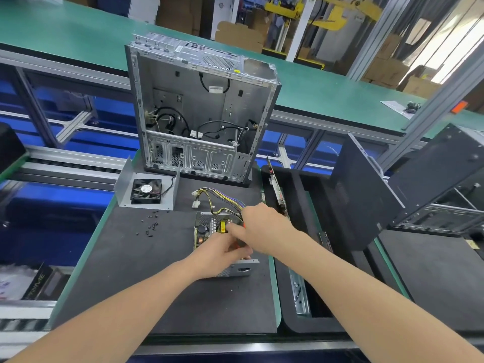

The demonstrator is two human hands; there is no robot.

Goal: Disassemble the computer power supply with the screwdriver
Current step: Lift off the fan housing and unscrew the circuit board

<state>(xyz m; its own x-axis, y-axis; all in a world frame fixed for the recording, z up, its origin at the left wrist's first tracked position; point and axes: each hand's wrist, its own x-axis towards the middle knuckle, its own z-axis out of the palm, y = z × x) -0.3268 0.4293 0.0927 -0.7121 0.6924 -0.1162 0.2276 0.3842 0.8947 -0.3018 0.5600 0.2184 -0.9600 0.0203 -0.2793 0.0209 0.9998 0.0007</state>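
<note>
The opened power supply (pixel 209 226) lies on the black mat, its circuit board with a yellow part exposed and a bundle of coloured wires (pixel 217 199) running out at the back. My left hand (pixel 222 251) rests on its near half with fingers curled over the inside. My right hand (pixel 258 229) reaches over from the right and grips the screwdriver, of which only small red bits of handle (pixel 243 226) show. The tip is hidden by my hands. The power supply's lid (pixel 146 191), with a black fan, lies apart at the left.
An empty computer case (pixel 199 113) stands upright behind the mat. Several small black screws (pixel 152 224) are scattered left of the power supply. A circuit card (pixel 277 192) leans at the mat's right edge, beside black case panels (pixel 366 192).
</note>
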